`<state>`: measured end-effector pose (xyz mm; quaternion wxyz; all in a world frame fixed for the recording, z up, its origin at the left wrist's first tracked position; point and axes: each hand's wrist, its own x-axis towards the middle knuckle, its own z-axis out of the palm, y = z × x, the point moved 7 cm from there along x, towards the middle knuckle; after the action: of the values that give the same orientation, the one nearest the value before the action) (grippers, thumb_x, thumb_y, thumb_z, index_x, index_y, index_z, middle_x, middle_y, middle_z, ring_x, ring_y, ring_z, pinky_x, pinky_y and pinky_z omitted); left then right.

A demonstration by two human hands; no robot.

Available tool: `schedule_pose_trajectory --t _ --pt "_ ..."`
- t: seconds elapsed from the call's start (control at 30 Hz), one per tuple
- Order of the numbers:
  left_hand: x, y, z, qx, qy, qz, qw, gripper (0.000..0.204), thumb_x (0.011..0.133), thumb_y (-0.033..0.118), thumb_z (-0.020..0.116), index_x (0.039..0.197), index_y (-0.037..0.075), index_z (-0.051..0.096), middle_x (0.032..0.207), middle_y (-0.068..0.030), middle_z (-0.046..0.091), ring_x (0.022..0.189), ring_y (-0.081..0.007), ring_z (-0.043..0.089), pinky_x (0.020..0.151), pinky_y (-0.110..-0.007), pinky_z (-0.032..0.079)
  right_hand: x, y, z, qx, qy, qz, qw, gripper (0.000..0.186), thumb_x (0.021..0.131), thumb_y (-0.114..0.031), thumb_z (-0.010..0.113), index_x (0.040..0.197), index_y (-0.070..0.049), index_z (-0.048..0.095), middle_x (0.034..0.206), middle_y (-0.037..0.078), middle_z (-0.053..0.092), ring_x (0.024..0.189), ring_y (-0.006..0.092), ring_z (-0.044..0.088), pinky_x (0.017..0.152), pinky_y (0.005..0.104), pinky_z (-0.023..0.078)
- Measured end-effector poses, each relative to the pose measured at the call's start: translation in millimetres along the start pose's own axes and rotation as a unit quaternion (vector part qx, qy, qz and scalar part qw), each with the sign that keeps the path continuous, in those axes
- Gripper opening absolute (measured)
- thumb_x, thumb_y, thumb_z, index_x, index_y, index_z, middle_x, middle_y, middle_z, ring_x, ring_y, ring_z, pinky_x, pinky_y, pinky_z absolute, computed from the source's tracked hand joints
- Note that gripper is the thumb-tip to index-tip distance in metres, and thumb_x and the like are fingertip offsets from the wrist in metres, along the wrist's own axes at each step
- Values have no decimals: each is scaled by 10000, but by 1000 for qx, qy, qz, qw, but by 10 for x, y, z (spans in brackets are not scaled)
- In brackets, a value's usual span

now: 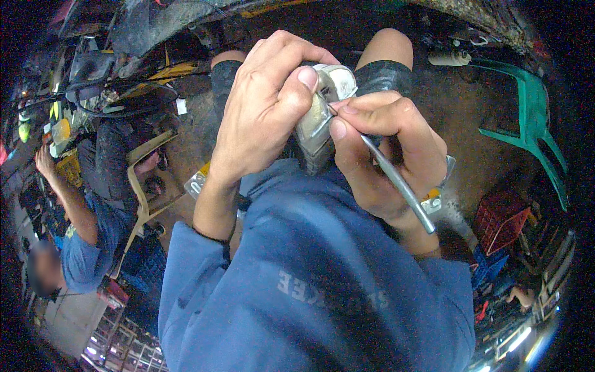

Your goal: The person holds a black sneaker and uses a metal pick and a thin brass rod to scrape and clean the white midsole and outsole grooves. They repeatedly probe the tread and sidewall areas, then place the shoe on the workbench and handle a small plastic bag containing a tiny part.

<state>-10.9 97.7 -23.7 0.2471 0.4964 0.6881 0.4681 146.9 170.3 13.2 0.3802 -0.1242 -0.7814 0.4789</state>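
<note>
My left hand [263, 105] is closed around a pale grey, metallic-looking piece [315, 127], with its thumb pressed on the near side. The piece has a rounded, whitish end at the top, narrows toward my shirt and shows a dark recess in its middle; I cannot make out its exact kind. Pinched between the thumb and fingers of my right hand [400, 139] is a slim metal rod tool [396, 180], slanting down to the right. Its thin upper end meets the piece beside my left thumb. My left fingers hide part of the piece.
At the left, a seated person in a blue shirt [102, 214] reaches toward clutter, beside a beige plastic chair [142, 198]. A green plastic chair [530, 105] and a red crate [499, 217] stand at the right. Dark machinery parts [155, 28] run across the far edge.
</note>
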Motion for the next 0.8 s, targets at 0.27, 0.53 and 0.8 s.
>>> schedule_pose_trajectory --t 0.27,0.53,0.8 --pt "3 6 1 -1 -6 7 1000 412 1012 328 526 1131 19 770 1060 -173 669 1047 -356 638 966 -462 499 -54 -8 -9 -3 -9 22 1000 214 942 73 799 1048 -5 630 1016 221 795 989 294 815 904 392 641" --pt "3 -16 7 -2 -3 9 1000 416 1011 324 523 1135 12 769 1078 -178 677 1053 -356 640 968 -458 499 -110 27 -1 18 -12 27 999 195 962 71 772 1050 -1 614 986 195 750 1015 331 808 915 432 639" --pt "-27 -22 6 -37 -4 -30 999 476 1031 352 459 1152 7 764 1106 -184 673 1090 -351 626 1017 -445 470 -154 -14 -53 71 58 62 994 170 1048 68 661 1147 -20 554 1007 180 706 901 230 744 797 334 609"
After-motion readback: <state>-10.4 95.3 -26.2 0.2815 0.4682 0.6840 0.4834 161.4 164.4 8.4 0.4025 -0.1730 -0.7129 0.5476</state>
